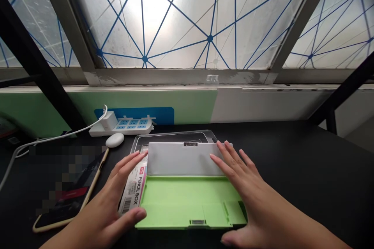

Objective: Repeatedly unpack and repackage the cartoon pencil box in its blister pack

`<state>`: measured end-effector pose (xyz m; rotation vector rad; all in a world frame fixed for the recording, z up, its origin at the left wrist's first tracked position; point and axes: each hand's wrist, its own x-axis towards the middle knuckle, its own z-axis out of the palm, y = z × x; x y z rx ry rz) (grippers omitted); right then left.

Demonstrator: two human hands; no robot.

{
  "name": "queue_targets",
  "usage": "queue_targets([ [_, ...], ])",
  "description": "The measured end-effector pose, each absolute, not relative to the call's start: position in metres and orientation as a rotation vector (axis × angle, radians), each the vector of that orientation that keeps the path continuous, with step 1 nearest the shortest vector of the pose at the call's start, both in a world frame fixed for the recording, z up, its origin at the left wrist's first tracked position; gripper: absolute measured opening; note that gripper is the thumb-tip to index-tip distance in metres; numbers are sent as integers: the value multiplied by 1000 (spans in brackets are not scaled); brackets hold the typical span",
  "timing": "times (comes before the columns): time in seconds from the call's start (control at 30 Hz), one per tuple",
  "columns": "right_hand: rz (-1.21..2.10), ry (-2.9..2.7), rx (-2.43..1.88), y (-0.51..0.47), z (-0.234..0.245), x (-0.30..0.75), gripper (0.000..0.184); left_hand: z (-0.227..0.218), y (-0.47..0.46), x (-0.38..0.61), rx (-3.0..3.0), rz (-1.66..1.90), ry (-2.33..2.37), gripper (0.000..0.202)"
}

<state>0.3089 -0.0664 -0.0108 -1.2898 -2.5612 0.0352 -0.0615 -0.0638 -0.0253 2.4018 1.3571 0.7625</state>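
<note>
Two hands [111, 194] [251, 188], fingers parted, flank an opened green box [187, 192] on the black desk [298, 163] below a blue-patterned window [175, 19].

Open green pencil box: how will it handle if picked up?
Probably light and fairly stiff: the green tray looks like thin moulded plastic. The white lid may swing, appearing hinged along the tray's far edge. Low and broad, so unlikely to roll.
</note>
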Motion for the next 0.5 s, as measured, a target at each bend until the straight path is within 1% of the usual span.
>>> queue_targets([
  [0.17, -27, -2507, -1320, -63, -11, 309, 135, -25, -66, -58, 2344, 814, 1399, 76],
  [0.33, -98, -2479, -1292, -58, -12, 309, 139, -27, -67, -57, 2314, 833, 1379, 82],
  [0.43, -151, -2446, -1256, -58, -11, 309, 134, -30, -67, -58, 2291, 821, 1391, 87],
  [0.5, -239, -2403, -1201, -58, -9, 311, 126, -31, -68, -58, 2287, 831, 1421, 88],
])
